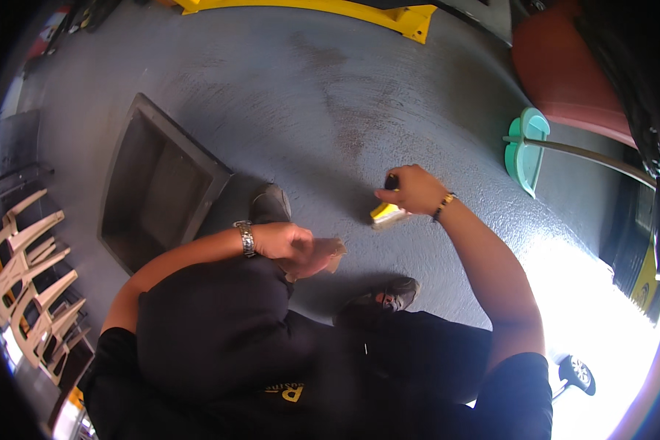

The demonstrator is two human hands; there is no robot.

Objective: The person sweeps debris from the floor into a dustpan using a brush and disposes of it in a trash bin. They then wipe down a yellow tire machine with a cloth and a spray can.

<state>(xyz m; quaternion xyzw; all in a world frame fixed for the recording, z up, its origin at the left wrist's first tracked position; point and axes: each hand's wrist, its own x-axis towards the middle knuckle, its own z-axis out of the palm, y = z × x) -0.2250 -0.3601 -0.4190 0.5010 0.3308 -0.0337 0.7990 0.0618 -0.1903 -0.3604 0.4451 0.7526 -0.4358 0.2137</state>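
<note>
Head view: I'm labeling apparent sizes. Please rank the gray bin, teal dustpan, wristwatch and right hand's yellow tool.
1. gray bin
2. teal dustpan
3. yellow tool, partly covered by the right hand
4. wristwatch

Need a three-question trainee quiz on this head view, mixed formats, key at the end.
1. Which hand grips the yellow hand tool with a black handle?
2. True or false: the dark rectangular open tub lies on the person's right.
3. The teal plastic dustpan appears: A) far left; B) bottom centre; C) right side.

Key:
1. The right hand.
2. False; it's on the left.
3. C.
</note>
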